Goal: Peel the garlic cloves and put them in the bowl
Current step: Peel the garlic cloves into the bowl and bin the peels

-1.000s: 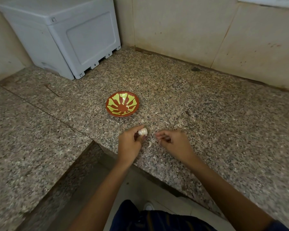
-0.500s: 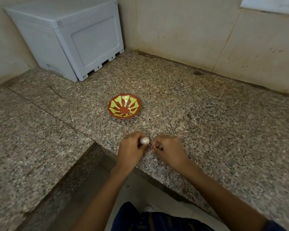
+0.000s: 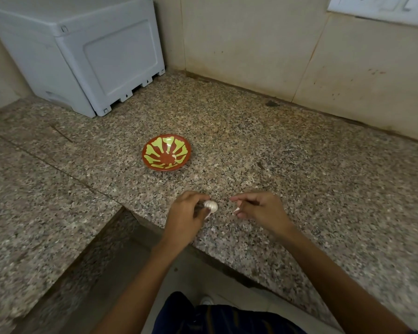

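White scrap (image 3: 237,209) in right hand (image 3: 258,209): too small to identify.

The bench (image 3: 287,165) lies bare granite from the hands back to the wall (image 3: 251,44), and wide open to the right; the only thing standing between the hands and the back is the bowl (image 3: 166,155), low and shallow, well apart from both; a grey plastic box (image 3: 87,51) blocks the far left corner, tall and close against the walls; the left hand (image 3: 186,215) and right hand (image 3: 258,208) sit near the front edge with a clear gap between them.
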